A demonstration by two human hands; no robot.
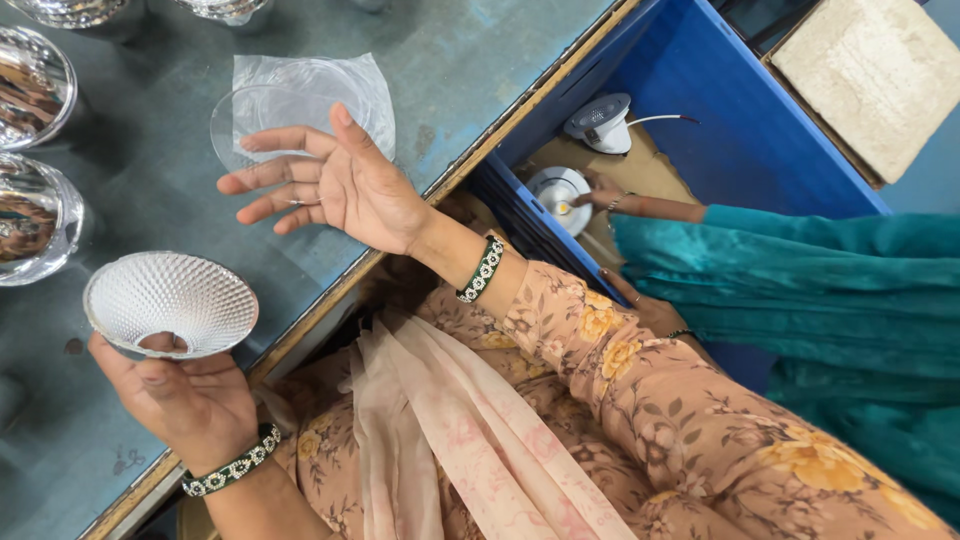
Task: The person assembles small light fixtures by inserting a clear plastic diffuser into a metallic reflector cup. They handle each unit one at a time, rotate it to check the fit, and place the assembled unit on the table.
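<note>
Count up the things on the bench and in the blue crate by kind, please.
Reflector cups: 5, one in the left hand, four cut off at the frame edge
Clear plastic-wrapped disc: 1
Round light fittings in the blue crate: 2
Total: 8

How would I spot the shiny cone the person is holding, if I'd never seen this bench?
Start at the grey-green worktable and follow its wooden edge to the lower left. There the left hand holds the silvery reflector cone by its narrow end. Unlike the mirror-smooth reflector bowls at the far left, its inside is finely dimpled and matte.
</note>
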